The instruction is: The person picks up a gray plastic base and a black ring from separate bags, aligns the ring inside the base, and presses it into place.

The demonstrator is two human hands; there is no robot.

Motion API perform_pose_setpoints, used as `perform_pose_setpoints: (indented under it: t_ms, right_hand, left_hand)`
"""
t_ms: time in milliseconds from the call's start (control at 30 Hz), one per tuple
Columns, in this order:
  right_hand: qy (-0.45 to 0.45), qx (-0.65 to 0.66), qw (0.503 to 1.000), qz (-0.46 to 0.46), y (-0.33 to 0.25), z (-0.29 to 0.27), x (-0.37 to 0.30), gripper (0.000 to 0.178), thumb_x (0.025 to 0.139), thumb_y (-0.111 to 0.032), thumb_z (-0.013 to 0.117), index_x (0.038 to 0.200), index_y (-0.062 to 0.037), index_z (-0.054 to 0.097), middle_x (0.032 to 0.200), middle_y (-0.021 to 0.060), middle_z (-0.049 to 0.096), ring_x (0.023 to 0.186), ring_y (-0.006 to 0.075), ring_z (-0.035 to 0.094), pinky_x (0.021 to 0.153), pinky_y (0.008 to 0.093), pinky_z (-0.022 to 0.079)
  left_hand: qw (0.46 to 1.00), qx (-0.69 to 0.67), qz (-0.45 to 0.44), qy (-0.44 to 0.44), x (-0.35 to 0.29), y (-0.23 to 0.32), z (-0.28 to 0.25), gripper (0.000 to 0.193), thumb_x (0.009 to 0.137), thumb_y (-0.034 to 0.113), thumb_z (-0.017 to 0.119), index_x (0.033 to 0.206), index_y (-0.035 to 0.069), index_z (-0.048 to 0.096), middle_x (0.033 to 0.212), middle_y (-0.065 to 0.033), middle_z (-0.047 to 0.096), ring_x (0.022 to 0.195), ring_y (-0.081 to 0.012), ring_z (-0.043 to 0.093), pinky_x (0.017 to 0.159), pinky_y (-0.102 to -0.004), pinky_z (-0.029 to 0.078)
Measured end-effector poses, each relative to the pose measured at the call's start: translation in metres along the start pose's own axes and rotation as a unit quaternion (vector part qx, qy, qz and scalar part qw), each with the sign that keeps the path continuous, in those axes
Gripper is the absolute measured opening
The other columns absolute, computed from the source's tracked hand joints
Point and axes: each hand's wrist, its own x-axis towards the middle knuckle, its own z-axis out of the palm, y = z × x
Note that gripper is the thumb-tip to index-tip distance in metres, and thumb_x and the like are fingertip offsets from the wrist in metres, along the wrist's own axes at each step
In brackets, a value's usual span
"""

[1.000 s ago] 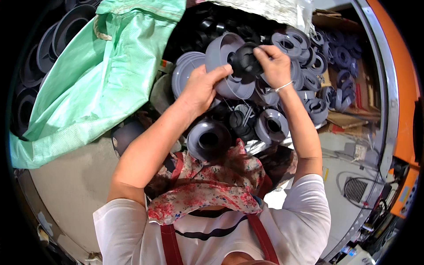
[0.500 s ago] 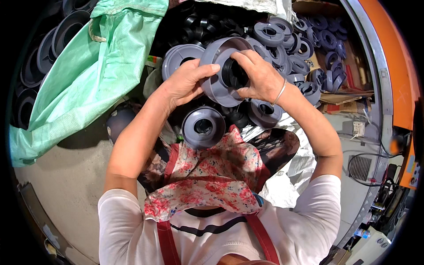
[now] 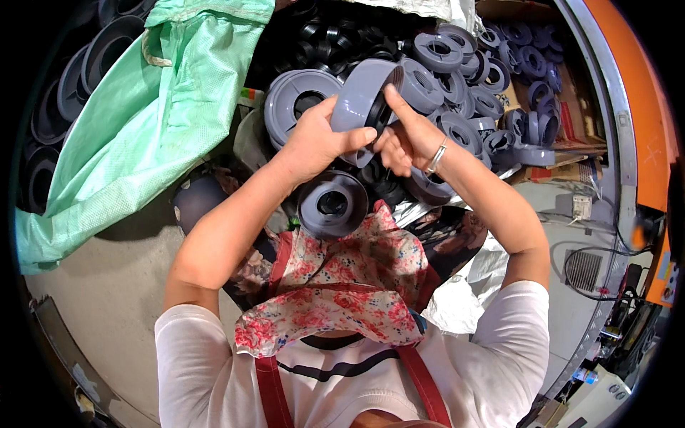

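My left hand (image 3: 317, 139) grips a grey plastic ring (image 3: 362, 91) by its near left side, thumb along the edge. The ring is tilted so that its outer wall faces left. Inside it a black ribbed ring (image 3: 378, 113) shows in part. My right hand (image 3: 412, 139) is closed at the right side of the ring, thumb raised against the black ring and the other fingers curled; their exact contact is hidden. Below, a grey cup-shaped ring (image 3: 312, 214) rests on my lap, on the floral apron (image 3: 335, 257). A wider grey ring (image 3: 280, 107) lies behind my left hand.
Several grey rings (image 3: 437, 53) are heaped at the back right, beside cardboard (image 3: 571, 125). Black rings (image 3: 332, 36) are piled at the back. A green woven sack (image 3: 164, 121) stands left. An orange machine panel (image 3: 635, 78) and cables (image 3: 571, 274) are at the right.
The grey ring has turned from its open face toward me to its side wall, showing less of the black ring. My right fingers have come out of the opening and curled.
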Motion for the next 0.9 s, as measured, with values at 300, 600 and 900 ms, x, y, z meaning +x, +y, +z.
perform_pose_setpoints:
  t_ms: [300,600,900]
  right_hand:
    - [-0.028,0.044,0.984,-0.173,0.01,-0.007,0.026,0.072,0.083,-0.059,0.049,0.099,0.0108,0.053,0.068,0.0166,0.06,0.06,0.0232,0.063,0.055,0.0285,0.054]
    - [0.368,-0.645,0.656,-0.132,0.0,-0.146,0.109,0.062,0.074,-0.046,0.065,0.108,0.005,0.054,0.109,0.0258,0.056,0.104,0.0392,0.052,0.087,0.043,0.043]
    - [-0.115,0.135,0.935,-0.308,-0.081,-0.047,0.055,0.068,0.093,-0.052,0.026,0.105,0.0093,0.053,0.077,0.0145,0.061,0.065,0.0289,0.06,0.073,0.0408,0.051]
  left_hand:
    - [0.963,0.216,0.162,0.012,-0.014,0.017,-0.003,0.067,0.072,0.016,0.07,0.129,-0.001,0.039,0.119,-0.014,0.051,0.108,-0.0232,0.051,0.091,-0.034,0.041]
    - [0.828,0.535,0.165,0.035,-0.002,0.009,-0.023,0.064,0.072,0.035,0.069,0.121,-0.003,0.049,0.123,-0.022,0.05,0.115,-0.0352,0.046,0.098,-0.0381,0.035]
    - [0.973,-0.118,0.147,0.134,0.046,0.03,-0.018,0.039,0.078,0.01,0.063,0.112,-0.005,0.051,0.114,-0.0128,0.053,0.1,-0.0151,0.053,0.09,-0.0284,0.04]
